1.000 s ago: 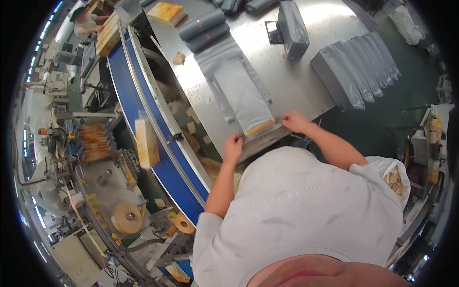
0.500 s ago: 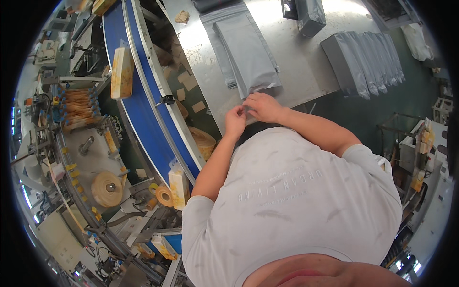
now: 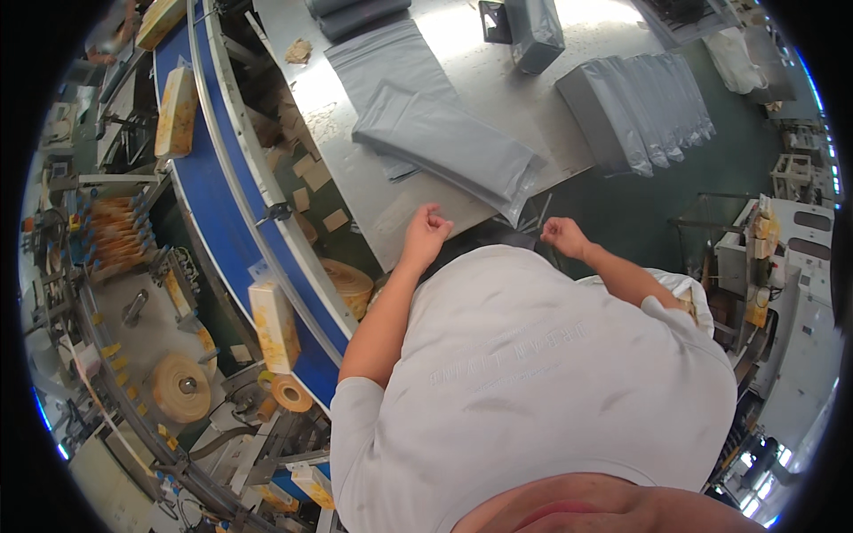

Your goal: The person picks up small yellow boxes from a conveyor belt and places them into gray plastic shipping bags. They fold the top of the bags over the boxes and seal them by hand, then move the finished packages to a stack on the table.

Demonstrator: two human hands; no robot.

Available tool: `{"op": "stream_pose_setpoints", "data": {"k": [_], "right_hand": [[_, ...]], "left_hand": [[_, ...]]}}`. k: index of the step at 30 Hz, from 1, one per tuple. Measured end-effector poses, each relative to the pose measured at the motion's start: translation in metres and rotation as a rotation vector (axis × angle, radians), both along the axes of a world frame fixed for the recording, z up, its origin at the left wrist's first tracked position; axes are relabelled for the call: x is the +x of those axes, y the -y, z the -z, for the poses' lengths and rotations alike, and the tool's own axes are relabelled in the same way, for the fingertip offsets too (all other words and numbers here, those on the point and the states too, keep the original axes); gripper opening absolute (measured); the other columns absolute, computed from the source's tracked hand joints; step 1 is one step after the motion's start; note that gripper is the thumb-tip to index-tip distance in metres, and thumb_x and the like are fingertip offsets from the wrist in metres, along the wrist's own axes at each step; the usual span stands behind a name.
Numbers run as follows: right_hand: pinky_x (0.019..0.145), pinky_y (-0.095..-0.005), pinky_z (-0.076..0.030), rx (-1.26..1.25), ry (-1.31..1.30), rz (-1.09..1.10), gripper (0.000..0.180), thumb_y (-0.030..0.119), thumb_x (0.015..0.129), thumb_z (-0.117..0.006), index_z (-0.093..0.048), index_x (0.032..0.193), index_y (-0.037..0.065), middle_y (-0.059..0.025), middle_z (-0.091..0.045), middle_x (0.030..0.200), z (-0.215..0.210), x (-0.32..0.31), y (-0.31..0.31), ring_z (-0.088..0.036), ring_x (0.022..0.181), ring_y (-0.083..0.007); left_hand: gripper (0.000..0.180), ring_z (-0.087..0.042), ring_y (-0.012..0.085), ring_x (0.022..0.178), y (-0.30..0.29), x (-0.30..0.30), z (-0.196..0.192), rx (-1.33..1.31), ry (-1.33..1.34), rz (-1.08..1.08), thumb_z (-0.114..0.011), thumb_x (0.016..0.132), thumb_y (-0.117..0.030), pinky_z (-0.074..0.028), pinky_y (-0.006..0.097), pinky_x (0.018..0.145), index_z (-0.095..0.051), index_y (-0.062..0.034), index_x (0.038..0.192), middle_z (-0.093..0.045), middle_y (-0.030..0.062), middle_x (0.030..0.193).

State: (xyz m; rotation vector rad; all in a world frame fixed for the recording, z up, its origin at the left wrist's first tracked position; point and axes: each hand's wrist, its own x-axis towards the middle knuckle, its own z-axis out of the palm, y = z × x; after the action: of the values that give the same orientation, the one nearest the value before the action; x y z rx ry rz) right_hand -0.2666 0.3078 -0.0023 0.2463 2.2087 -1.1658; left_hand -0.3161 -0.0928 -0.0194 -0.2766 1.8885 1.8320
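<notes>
A filled grey plastic bag (image 3: 444,142) lies slantwise on the metal table (image 3: 355,218), its lower right end reaching over the near edge. It rests partly on a flat stack of grey plastic bags (image 3: 391,62). My left hand (image 3: 429,233) is at the near edge, left of the filled bag and apart from it, with loosely curled fingers, thumb apart and nothing visible in it. My right hand (image 3: 566,238) is beyond the bag's lower right end, not touching it. Its fingers are curled closed, and whatever they may hold is hidden.
Packed grey bags (image 3: 635,111) stand in a row at the table's right edge. A grey-wrapped block (image 3: 537,40) and dark rolls (image 3: 360,16) lie farther back. On my left runs a blue conveyor (image 3: 200,169) carrying yellow-and-white packs (image 3: 178,111).
The filled bag has swung from nearly lengthwise to slantwise, its near end shifting right. Both hands have let go of it and moved apart, the right one to the right. The view has shifted.
</notes>
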Motion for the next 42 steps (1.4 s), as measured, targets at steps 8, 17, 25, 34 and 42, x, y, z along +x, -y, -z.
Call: {"op": "stream_pose_setpoints", "data": {"k": [8,17,25,34,42], "right_hand": [[0.101,-0.0464,-0.052,0.112,-0.708,-0.522,0.048,0.004,0.089,-0.07,-0.061,0.136,0.007,-0.0166,-0.064,0.129,-0.036,-0.112,0.103,-0.061,0.12,-0.0373],[0.092,-0.0443,-0.055,-0.108,-0.62,-0.512,0.038,0.008,0.092,-0.072,-0.068,0.129,0.011,-0.0103,-0.068,0.118,-0.039,-0.133,0.175,-0.066,0.111,-0.0335],[0.082,-0.0455,-0.055,-0.044,-0.734,-0.751,0.015,0.014,0.091,-0.073,-0.069,0.104,0.009,-0.0098,-0.066,0.098,-0.041,-0.156,0.223,-0.066,0.096,-0.0345],[0.088,-0.0506,-0.058,0.692,0.202,-0.987,0.015,0.021,0.092,-0.071,-0.074,0.102,0.01,-0.0185,-0.073,0.098,-0.019,-0.036,-0.033,-0.071,0.099,-0.0387],[0.112,-0.0449,-0.048,0.38,-0.904,-0.887,0.055,0.004,0.085,-0.067,-0.063,0.138,0.015,-0.0107,-0.06,0.146,-0.101,-0.137,0.062,-0.054,0.14,-0.0317]], "left_hand": [[0.086,-0.06,0.0273,0.124,-0.031,-0.073,-0.022,0.06,-0.254,-0.254,-0.078,0.085,-0.001,-0.051,0.04,0.106,-0.032,0.0012,0.157,-0.056,0.0196,0.139],[0.033,-0.066,0.0127,0.074,-0.006,-0.023,-0.003,-0.142,0.012,-0.245,-0.078,0.093,-0.014,-0.051,0.031,0.065,-0.068,0.0007,0.12,-0.071,0.0045,0.084],[0.015,-0.063,0.013,0.068,0.002,-0.021,0.004,-0.447,-0.391,-0.244,-0.073,0.095,-0.013,-0.052,0.033,0.065,-0.074,0.0014,0.092,-0.07,0.0046,0.074],[0.014,-0.068,0.03,0.076,0.04,0.014,-0.006,-0.257,0.012,-0.128,-0.075,0.089,-0.014,-0.053,0.041,0.073,-0.071,-0.0006,0.09,-0.072,0.0147,0.088],[0.032,-0.04,0.0274,0.153,0.068,-0.036,-0.064,-0.978,-1.244,0.478,-0.071,0.084,-0.011,-0.037,0.046,0.123,-0.068,-0.0103,0.115,-0.043,0.0091,0.165]]}}
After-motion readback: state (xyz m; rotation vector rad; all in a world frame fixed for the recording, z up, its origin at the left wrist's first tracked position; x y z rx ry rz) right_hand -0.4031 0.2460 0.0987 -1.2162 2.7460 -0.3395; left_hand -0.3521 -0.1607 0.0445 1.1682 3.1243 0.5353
